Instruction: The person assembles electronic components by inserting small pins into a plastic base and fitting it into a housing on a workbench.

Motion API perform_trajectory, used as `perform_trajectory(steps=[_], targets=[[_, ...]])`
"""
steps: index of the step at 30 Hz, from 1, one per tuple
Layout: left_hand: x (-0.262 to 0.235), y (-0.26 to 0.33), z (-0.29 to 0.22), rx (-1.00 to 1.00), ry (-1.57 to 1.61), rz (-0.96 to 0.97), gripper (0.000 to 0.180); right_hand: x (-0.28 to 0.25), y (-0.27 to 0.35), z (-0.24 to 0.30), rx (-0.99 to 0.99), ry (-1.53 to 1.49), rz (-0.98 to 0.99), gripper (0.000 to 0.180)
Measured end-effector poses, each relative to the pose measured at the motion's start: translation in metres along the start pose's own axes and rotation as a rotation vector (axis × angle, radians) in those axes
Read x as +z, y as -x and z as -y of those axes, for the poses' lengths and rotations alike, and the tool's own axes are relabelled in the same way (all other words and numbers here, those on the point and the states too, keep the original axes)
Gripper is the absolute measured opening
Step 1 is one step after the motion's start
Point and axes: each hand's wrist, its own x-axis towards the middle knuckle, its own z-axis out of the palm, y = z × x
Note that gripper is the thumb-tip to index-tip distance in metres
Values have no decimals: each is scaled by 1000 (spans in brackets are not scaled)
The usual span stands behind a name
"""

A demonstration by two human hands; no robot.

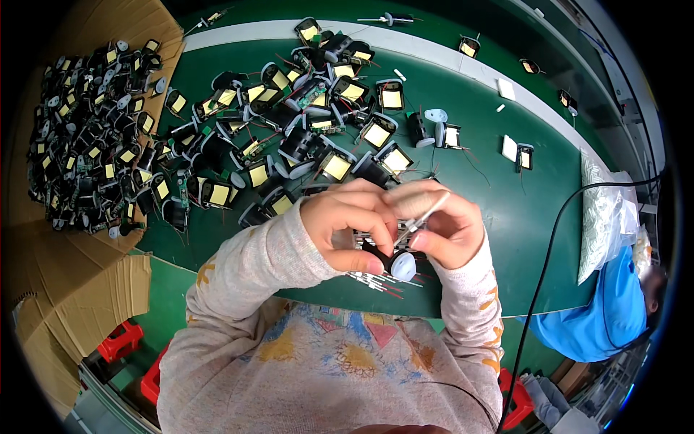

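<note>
Close to the table's near edge, my left hand (350,226) is closed round a small black housing with a pale blue-grey oval end cap (403,267). My right hand (450,226) pinches a thin white stick-like piece (431,210), which slants over the housing. The fingers of both hands nearly meet and hide most of the housing. Below them lie several thin white and red leads or strips (370,282). Just beyond my hands begins a heap of similar black housings with yellow pads (336,166), green circuit boards and loose wires.
At the left, a cardboard box (163,32) holds many more such units. Single units lie along the white strip (437,54) of the green table (513,239). A clear bag of white pieces (600,224) rests at the right, near a person in blue (603,311). A black cable (551,239) crosses the right side.
</note>
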Motion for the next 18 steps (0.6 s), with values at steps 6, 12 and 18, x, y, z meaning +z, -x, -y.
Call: perform_trajectory(steps=[6,12,18], targets=[[0,1,5,-36,85,4,21,5,6,7,-170,344,-171,17],[3,6,5,-75,135,-81,17,3,13,19,-376,516,-348,18],[17,6,1,-5,-43,-333,17,9,16,36,-587,594,-430,19]])
